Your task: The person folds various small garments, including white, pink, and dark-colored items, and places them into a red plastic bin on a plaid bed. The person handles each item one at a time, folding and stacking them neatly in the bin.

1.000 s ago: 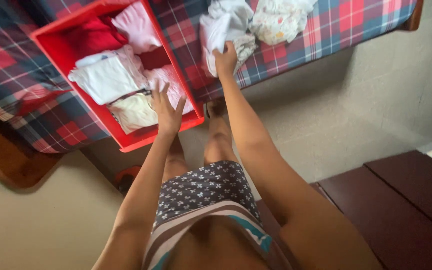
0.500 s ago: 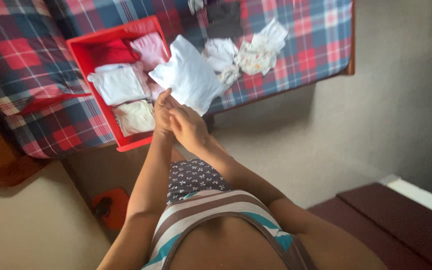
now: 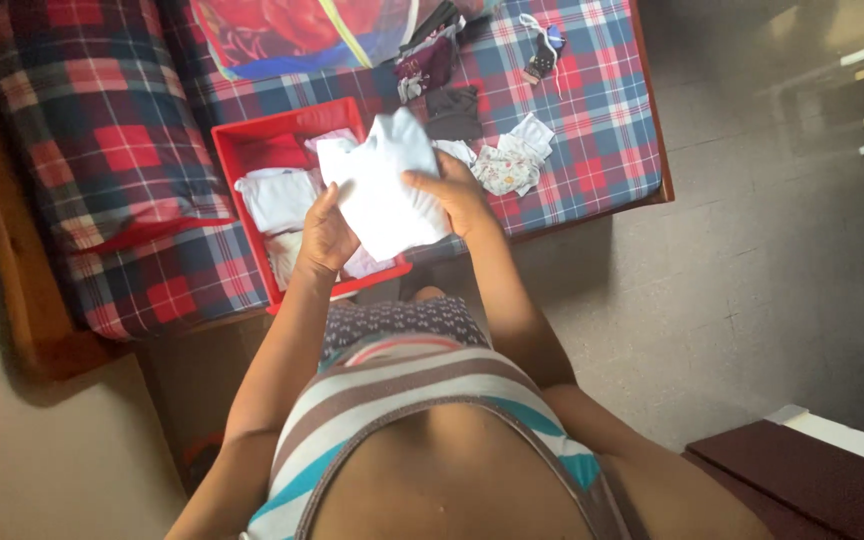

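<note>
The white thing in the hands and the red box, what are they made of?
White garment: looks like soft cloth, matte; it bends and creases between the left hand and right hand. Red box: probably plastic, with stiff, straight, smooth walls.

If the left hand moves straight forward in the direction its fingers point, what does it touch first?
Probably the folded white clothes in the red box, beyond the left hand that grips the white garment; depth is unclear.
</note>
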